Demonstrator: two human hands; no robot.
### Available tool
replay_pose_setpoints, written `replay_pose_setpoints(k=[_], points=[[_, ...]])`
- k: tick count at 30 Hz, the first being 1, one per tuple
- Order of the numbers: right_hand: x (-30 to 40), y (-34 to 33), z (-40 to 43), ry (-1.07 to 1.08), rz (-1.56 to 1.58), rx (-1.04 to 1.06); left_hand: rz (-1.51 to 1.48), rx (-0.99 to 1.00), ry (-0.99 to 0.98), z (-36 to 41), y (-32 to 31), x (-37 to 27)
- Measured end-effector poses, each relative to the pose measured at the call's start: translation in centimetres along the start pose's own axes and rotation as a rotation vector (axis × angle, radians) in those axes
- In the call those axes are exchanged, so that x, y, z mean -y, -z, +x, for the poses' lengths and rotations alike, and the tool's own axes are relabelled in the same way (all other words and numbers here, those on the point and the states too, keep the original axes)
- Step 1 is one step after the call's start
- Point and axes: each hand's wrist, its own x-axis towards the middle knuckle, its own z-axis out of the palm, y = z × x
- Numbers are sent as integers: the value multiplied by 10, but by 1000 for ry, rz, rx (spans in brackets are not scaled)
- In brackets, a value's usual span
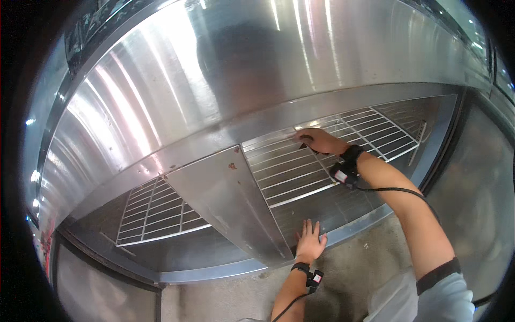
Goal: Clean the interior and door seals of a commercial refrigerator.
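My right hand [320, 141] reaches into the right-hand opening of a stainless steel cabinet, over a white wire shelf [293, 171]. Its fingers are curled around a small dark object [307, 139], mostly covered by the hand; what it is I cannot tell. Lower down, my left hand [310, 243] has its fingers spread against the bottom front edge [354, 228] of the same opening. Nothing shows in that hand. Both wrists wear black straps with a small cabled device.
A steel centre post [229, 197] with brown spots parts the two openings. Behind it on the left sits another wire shelf [161, 213]. Open doors stand at the left [104, 281] and right [470, 173]. A broad steel panel [241, 60] overhangs the openings. The floor [209, 298] is concrete.
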Motion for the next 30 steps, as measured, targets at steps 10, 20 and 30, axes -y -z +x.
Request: replay_pose_setpoints(k=[10,20,30], points=[[-62,84,-42,-551,-164,-121,-122,-41,-76,6,-6,-10],[-116,55,-1,-406,-324,-129,9,-24,-37,0,-3,-7],[-77,-19,42,-181,-220,2,2,-49,-23,0,-4,-8]])
